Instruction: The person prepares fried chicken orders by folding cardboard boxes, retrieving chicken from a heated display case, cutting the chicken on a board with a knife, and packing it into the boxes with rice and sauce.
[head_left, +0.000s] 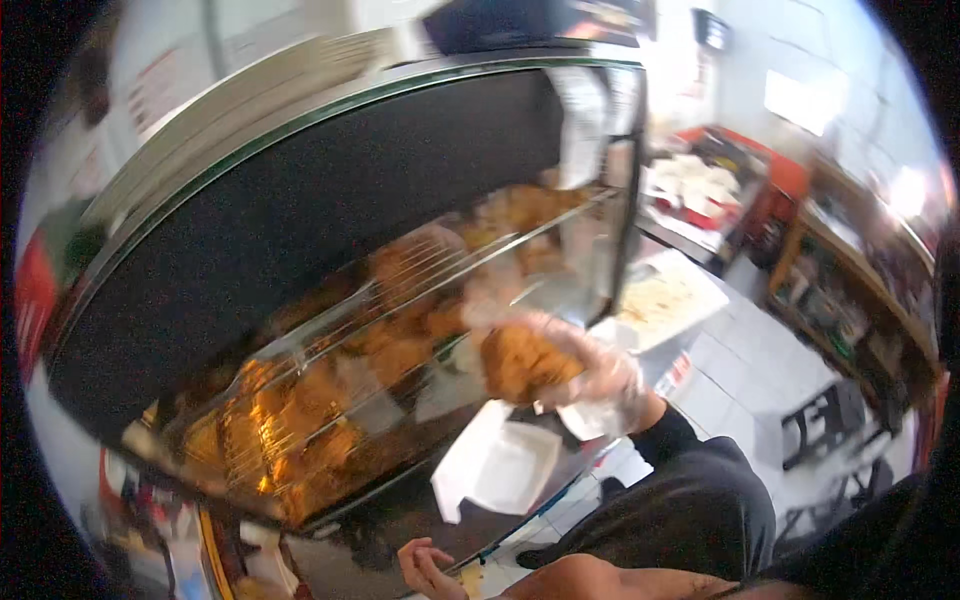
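Observation:
Clad in a clear plastic glove, my right hand (600, 371) grips a piece of browned, breaded fried food (525, 364), which looks like fried chicken. Just below it, a white clamshell food box (514, 465) stands with its lid up on the dark counter. My left hand (427, 568) is bare, near the counter's lower edge, with loosely bent fingers and nothing visible in it. In front of me, a glass display warmer (450, 127) holds fried pieces (315, 405) on wire racks. Motion blur hides fine detail.
To the right of the warmer lies a white tray or board (671, 300) with crumbs. Farther back are stacked white boxes (694, 187) beside an orange-red container. A wooden shelf (847, 300) and a black stool (825, 424) stand on the tiled floor at the right.

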